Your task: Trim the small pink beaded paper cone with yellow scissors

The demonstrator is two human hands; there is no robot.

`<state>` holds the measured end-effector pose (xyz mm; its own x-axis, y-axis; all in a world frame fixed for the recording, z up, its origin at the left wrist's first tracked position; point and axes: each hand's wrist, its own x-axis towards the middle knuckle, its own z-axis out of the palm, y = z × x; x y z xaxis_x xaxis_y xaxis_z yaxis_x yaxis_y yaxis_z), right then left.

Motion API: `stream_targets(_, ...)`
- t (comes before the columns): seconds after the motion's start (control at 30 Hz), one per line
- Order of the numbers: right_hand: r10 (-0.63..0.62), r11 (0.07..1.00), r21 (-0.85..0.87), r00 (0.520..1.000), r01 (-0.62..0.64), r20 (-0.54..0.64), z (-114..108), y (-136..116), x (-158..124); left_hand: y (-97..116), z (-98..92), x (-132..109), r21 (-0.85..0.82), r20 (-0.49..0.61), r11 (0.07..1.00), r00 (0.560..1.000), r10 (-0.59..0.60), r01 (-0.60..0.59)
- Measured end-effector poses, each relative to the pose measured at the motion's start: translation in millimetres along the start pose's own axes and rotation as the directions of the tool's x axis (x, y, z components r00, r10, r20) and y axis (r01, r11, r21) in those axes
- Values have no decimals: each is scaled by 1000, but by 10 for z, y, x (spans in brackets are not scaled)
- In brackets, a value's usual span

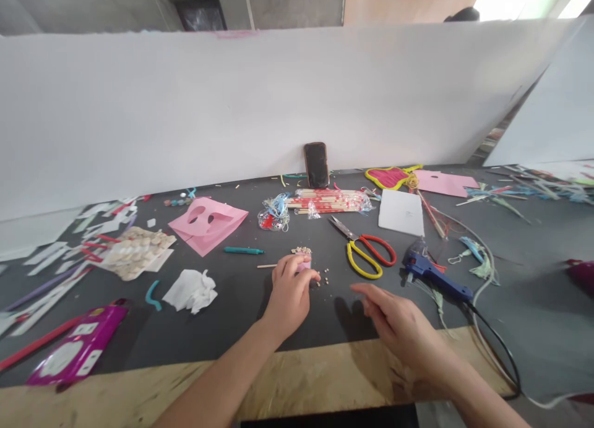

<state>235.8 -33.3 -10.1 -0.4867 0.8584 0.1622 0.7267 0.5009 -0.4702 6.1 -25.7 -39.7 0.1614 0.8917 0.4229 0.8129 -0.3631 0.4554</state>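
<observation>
My left hand (290, 292) rests on the dark mat, fingers curled around a small pink piece (304, 266) topped with tiny beads (301, 251). A thin wooden stick (266, 266) pokes out to its left. Loose beads (323, 278) lie just right of the fingers. My right hand (399, 326) hovers low over the mat to the right, fingers stretched forward and slightly blurred, holding nothing that I can see. Scissors (366, 252) with red and yellow handles lie beyond it, and a blue glue gun (434, 276) lies to its right.
A crumpled white tissue (192, 290), a teal pen (244, 250), pink cut paper (206, 222), a bag of sticks (329, 201), a propped phone (316, 164), a white pad (401, 212) and a purple packet (77, 350) lie around. The glue gun cable (492, 335) runs to the mat's front edge.
</observation>
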Motion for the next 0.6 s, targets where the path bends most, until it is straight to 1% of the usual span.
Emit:
stream_targets(0.13,-86,994,-75,995,82,-52,-2,-103,314,-48,-98,7,20,-44,1000,999,-15,15)
stream_targets(0.2,-101,989,-121,991,91,-85,-23,-95,442,-69,-151,17,60,-60,997,997,-42,46)
stream_targets(0.27,-97,967,-244,991,71,-96,-61,-27,545,-77,-192,29,99,-71,992,995,-68,75)
stream_targets(0.33,-47,898,-440,997,15,-61,-100,85,623,-72,-212,41,122,-83,988,993,-82,92)
stream_targets(0.37,-13,871,-491,999,-10,-43,-114,146,654,-67,-215,47,126,-91,987,992,-87,98)
stream_targets(0.5,102,808,-582,995,-90,-13,-130,336,739,-76,-214,74,131,-121,983,986,-110,126)
stream_targets(0.6,147,791,-604,989,-100,29,-108,395,795,-149,-239,112,143,-137,976,980,-143,163)
